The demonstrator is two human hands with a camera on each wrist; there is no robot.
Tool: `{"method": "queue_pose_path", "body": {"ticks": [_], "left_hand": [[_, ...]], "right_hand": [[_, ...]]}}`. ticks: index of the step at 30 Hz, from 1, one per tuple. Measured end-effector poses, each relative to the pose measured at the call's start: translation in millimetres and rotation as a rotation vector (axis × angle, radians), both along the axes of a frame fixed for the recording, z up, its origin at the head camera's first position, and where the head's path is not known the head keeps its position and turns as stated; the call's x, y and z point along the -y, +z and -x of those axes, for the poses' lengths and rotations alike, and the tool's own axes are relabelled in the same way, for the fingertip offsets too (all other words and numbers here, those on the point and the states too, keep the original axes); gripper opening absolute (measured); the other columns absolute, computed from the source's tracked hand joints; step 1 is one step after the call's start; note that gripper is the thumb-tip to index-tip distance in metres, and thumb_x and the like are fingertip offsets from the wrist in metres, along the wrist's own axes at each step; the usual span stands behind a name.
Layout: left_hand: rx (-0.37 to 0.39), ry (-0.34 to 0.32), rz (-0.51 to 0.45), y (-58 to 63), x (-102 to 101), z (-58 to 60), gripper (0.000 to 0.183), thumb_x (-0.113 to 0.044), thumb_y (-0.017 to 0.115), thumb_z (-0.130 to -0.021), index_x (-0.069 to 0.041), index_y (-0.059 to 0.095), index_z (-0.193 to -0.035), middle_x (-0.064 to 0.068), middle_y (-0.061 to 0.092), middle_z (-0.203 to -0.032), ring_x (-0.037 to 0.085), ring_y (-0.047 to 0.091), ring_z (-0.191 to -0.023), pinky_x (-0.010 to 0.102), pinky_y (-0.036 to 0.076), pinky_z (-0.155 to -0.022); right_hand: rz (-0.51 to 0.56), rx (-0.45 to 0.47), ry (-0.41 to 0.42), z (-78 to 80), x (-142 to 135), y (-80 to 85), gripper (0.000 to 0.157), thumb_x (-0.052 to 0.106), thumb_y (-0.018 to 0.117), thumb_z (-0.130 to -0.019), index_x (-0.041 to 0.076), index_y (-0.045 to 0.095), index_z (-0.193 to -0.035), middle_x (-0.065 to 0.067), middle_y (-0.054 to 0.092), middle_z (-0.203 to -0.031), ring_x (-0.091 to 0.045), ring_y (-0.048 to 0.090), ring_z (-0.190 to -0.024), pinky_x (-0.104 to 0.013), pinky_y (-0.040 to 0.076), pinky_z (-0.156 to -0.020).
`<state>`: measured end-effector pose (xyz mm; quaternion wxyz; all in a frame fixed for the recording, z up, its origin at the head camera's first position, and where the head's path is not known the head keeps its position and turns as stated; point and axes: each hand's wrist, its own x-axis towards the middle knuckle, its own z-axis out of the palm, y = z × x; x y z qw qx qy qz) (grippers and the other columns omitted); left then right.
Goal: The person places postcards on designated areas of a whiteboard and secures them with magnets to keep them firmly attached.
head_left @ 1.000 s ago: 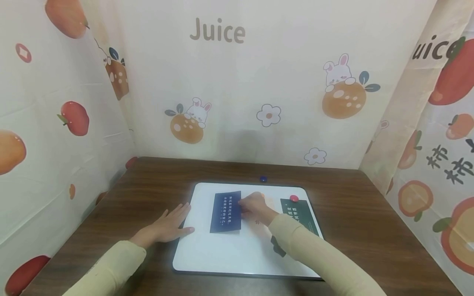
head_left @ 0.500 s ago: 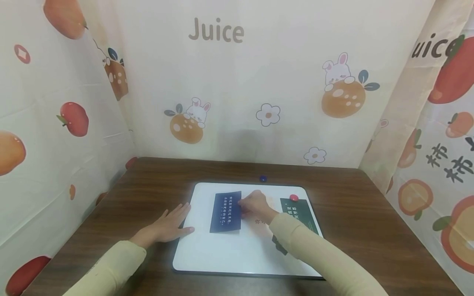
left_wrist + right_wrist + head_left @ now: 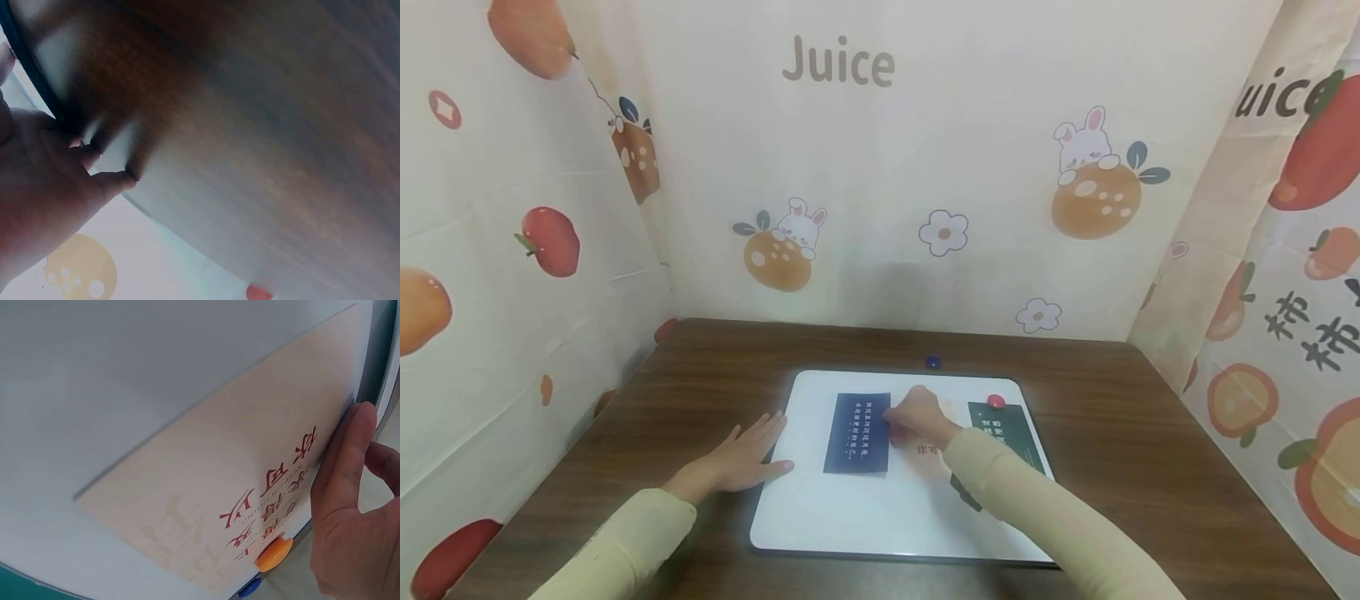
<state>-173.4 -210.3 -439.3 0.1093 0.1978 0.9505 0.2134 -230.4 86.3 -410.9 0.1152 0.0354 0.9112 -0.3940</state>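
Observation:
My right hand [image 3: 917, 414] pinches the right edge of a navy card [image 3: 846, 433] with white writing. The card lies over the left half of a white magnetic whiteboard [image 3: 820, 517]. Fingers spread, my left hand [image 3: 741, 458] rests at the board's left edge, its thumb over the white surface. Below the right hand lies a peach card [image 3: 250, 425] with red characters, partly hidden in the head view; an orange magnet [image 3: 275, 553] sits at its edge in the right wrist view.
Right of the peach card is a dark green card [image 3: 1018, 429] under a red magnet [image 3: 996, 402]. A blue magnet [image 3: 933, 362] lies on the brown table [image 3: 722, 358] behind the board. Printed curtains [image 3: 880, 167] enclose the table at the back and sides.
The navy card has shifted slightly and its top edge now looks straighter, with its right side lying flatter to the board. The right hand keeps its hold; the left hand stays put.

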Motion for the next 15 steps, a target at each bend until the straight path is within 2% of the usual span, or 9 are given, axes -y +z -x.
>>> {"method": "queue_pose_path", "body": {"ticks": [4, 9, 15], "left_hand": [[0.002, -0.003, 0.003, 4.4, -1.4, -1.8, 0.087, -0.055, 0.05, -0.092, -0.001, 0.017, -0.151, 0.017, 0.013, -0.157, 0.038, 0.005, -0.143, 0.065, 0.001, -0.108], [-0.006, 0.002, 0.005, -2.5, 0.5, 1.6, 0.087, -0.057, 0.05, -0.091, -0.003, 0.019, -0.151, 0.015, 0.014, -0.157, 0.036, 0.006, -0.144, 0.065, 0.002, -0.108], [-0.008, 0.007, 0.001, -5.2, 1.4, 3.2, 0.088, -0.057, 0.051, -0.091, -0.002, 0.019, -0.151, 0.017, 0.015, -0.157, 0.037, 0.006, -0.143, 0.066, 0.002, -0.107]], "right_hand": [[-0.025, 0.02, 0.006, 2.4, 0.3, 0.7, 0.026, 0.013, 0.07, -0.083, -0.006, 0.058, -0.095, -0.008, 0.064, -0.061, -0.017, 0.065, -0.054, -0.037, 0.053, -0.082], [-0.025, 0.034, 0.024, 5.5, 0.3, 0.2, 0.03, 0.013, 0.071, -0.082, -0.008, 0.057, -0.099, -0.009, 0.064, -0.063, -0.018, 0.065, -0.055, -0.036, 0.053, -0.079], [-0.06, 0.019, 0.044, 9.2, 1.7, 0.0, 0.037, 0.016, 0.072, -0.081, -0.01, 0.058, -0.102, -0.009, 0.064, -0.063, -0.017, 0.065, -0.055, -0.041, 0.048, -0.09]]}}
